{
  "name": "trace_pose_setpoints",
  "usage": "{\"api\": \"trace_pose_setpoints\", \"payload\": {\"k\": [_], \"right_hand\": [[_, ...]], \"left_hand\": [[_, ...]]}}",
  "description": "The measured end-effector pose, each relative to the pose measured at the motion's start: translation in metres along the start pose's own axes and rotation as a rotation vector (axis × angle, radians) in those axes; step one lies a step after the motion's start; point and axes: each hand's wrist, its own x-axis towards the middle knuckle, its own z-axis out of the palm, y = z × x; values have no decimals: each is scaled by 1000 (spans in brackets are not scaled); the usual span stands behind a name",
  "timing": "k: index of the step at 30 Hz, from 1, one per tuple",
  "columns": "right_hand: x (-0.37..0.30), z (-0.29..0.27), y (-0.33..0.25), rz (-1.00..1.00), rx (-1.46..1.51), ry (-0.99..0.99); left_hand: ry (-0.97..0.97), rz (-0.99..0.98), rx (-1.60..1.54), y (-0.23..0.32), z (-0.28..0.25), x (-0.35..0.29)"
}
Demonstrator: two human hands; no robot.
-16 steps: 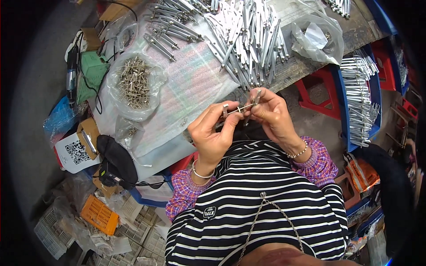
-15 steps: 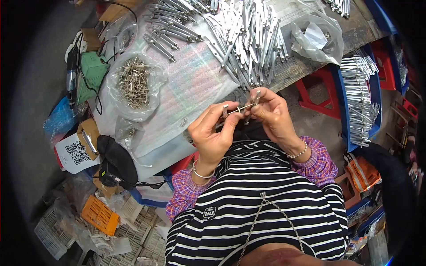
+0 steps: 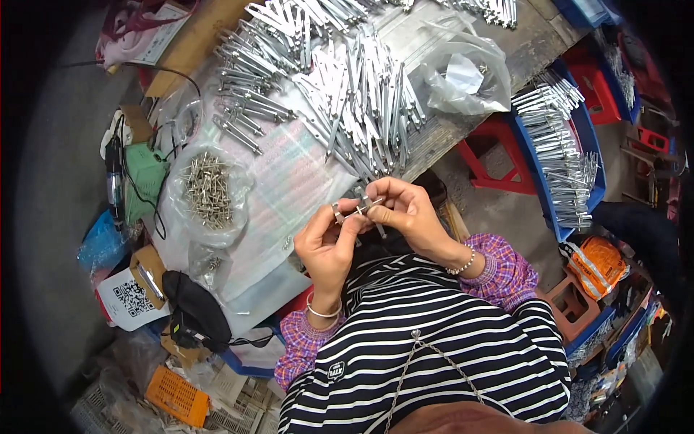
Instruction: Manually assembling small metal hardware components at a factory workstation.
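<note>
My left hand is closed, pinching a thin metal pin between thumb and fingertips. A small flat metal piece sticks up by those fingers. In my right hand, thumb and fingers grip a silver metal strip, whose lower part hangs below the hand. The pin's far end meets the strip; whether it passes through a hole is too small to tell. Just beyond my hands lies a large heap of silver metal strips. A clear plastic bag full of metal pins sits to the left.
A second clear bag lies at the table's right edge. Blue bins of metal strips and red stools stand to the right. At left are a green box, a black pouch, an orange basket and loose cables.
My hands have come closer together, bringing the pin and the metal strip nearer each other. The whole view has shifted, so the table's things appear lower and further left.
</note>
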Motion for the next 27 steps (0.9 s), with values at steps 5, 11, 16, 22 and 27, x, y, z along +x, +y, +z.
{"api": "trace_pose_setpoints", "payload": {"k": [5,11,16,22,27], "right_hand": [[-1,0,-5,5,-13,-29],[-2,-6,-3,17,-58,-13],[0,-10,0,25,19,32],[0,-7,-1,5,-65,11],[-2,-7,-1,-29,-181,1]], "left_hand": [[-29,-75,-112,-5,-5,0],[-19,-90,-167,-5,-4,0],[-3,-102,-228,-9,-5,1],[1,-129,-297,-15,-7,-1],[-4,-105,-212,-20,-9,-4]]}}
